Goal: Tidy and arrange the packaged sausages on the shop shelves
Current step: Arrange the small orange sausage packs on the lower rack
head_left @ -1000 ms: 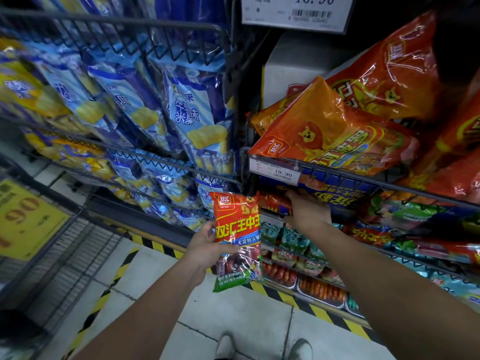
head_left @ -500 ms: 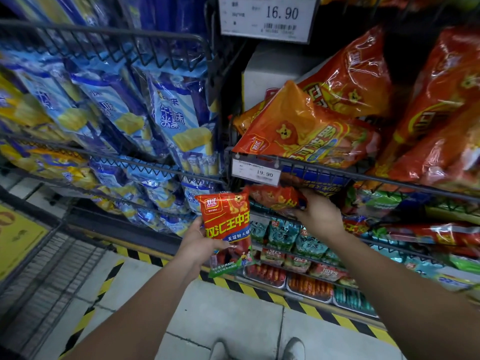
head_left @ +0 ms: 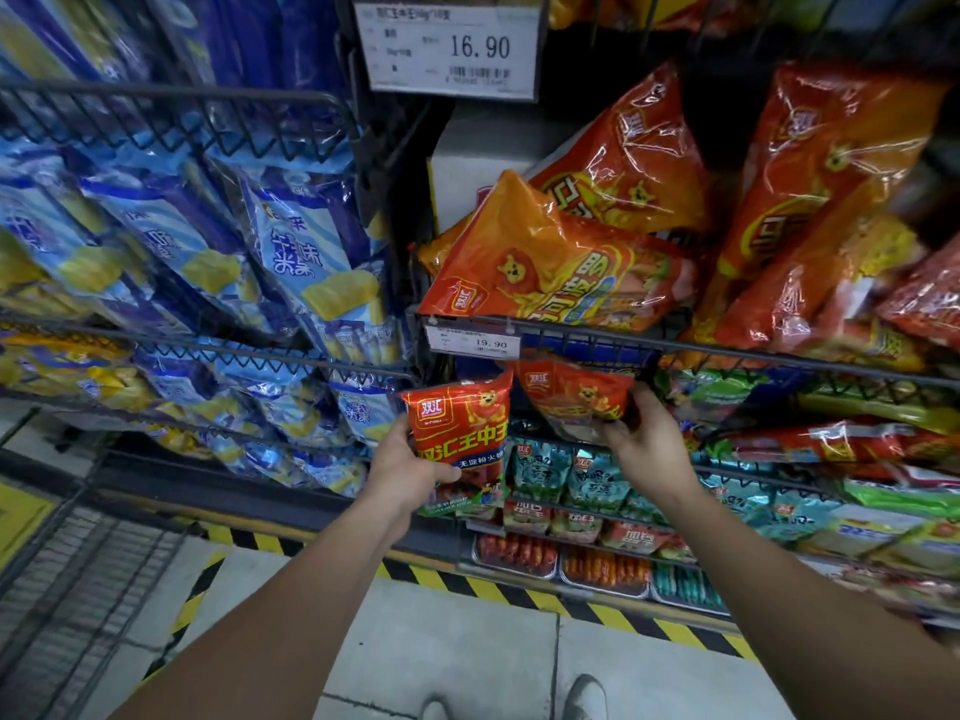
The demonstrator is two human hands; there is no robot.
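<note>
The person's left hand point(head_left: 410, 467) is holding a glossy red plastic sausage pack point(head_left: 460, 433) upright just in front of the shelving. Its thumb is lying across the pack's front, and the other fingers are curling behind the left edge, out of sight. The right hand point(head_left: 647, 444) is gripping a second red pack point(head_left: 571, 402) by its right edge with its fingers wrapping round it; how the thumb is lying cannot be told. That pack is sitting tilted in the tier just under the black wire shelf rail point(head_left: 727, 350), which is carrying a small white price label point(head_left: 472, 344). The step in hand is probably making room in that tier and slotting the held pack in beside its twin. Doing it well likely means the right hand levelling the second pack, logo facing out, while the left is bringing its pack up under the rail without snagging the wire, then setting both edge to edge. The large crinkled orange bags point(head_left: 550, 272) above are overhanging the rail, so lifting too high is risking a knock.
</note>
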